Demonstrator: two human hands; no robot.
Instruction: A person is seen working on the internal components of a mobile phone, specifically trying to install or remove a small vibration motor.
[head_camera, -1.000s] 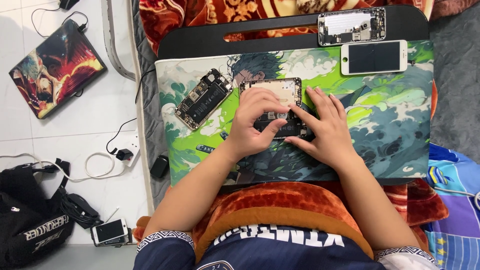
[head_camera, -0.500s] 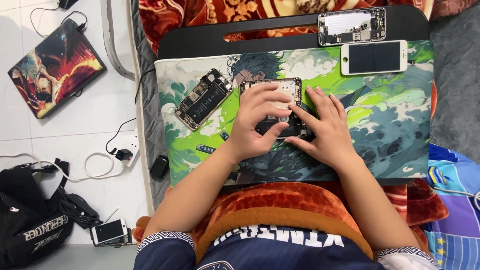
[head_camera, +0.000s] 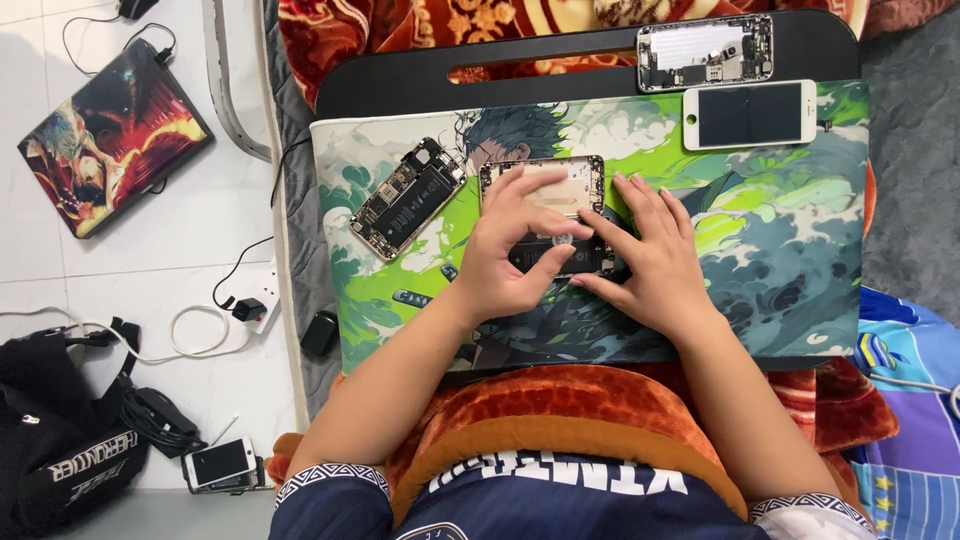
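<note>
Both hands work an opened phone (head_camera: 548, 205) lying on the lap desk's mat, near its middle. Left hand (head_camera: 510, 250) lies over the phone's lower left part, fingers curled, thumb and forefinger pinched close at a small round part on the phone's dark lower half; whether anything sits between the fingertips is too small to tell. Right hand (head_camera: 650, 255) rests flat-ish on the phone's right edge, fingers spread and pressing down, not closed round anything. Phone's upper part shows a pale gold inner shell; lower part is dark, mostly hidden by the fingers.

Just left of the phone: a second opened phone (head_camera: 408, 198), tilted, dark battery and circuit board showing, apart from the left hand. Small dark bits (head_camera: 412, 298) lie on the mat below it.

Mat (head_camera: 780, 250): green, white and grey cartoon print. It covers a black lap desk (head_camera: 420, 85) with a slot handle along the far edge.

Far right corner: a stripped phone frame (head_camera: 705, 52) on the black edge, and a white phone screen (head_camera: 750, 114) face up just below it, well apart from the hands.

Orange-red blanket (head_camera: 560, 410) over the lap.

Floor at left: laptop (head_camera: 110, 135) with picture cover, white power strip (head_camera: 262, 297) with cables, black bag (head_camera: 60, 440), another phone (head_camera: 222, 463) beside it.
</note>
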